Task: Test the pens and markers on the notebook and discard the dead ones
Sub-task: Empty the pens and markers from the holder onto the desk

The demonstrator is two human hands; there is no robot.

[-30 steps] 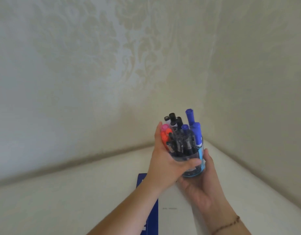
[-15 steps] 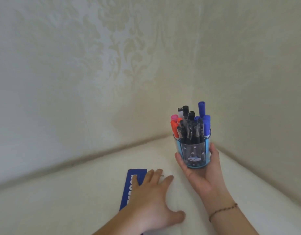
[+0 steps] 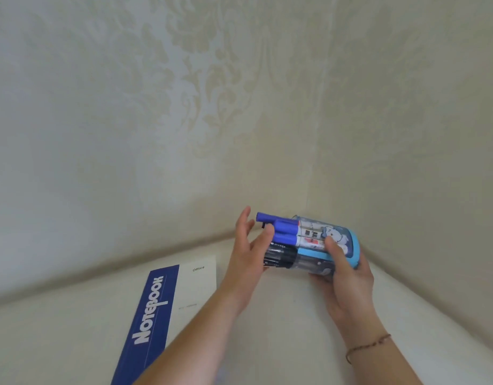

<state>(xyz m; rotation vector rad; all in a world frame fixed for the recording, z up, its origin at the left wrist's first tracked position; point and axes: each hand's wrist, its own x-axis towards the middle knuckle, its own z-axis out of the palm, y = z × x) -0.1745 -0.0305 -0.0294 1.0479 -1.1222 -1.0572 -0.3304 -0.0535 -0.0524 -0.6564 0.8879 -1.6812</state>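
A clear blue-trimmed pen cup lies tipped on its side above the table, its mouth pointing left. My right hand grips it from below, thumb across the front. Blue markers and black pens stick out of the mouth. My left hand is at the mouth with fingers spread and mostly straight, palm against the pen ends. A closed notebook with a blue spine band reading "Notebook" lies flat to the left, partly under my left forearm.
The pale table sits in a corner between two patterned walls, which meet just behind the cup. The right wall runs close along the table's right side.
My right hand has tipped the cup from upright onto its side. My left hand has left the notebook and come up to the cup's mouth. The camera has tilted so more of the notebook shows.
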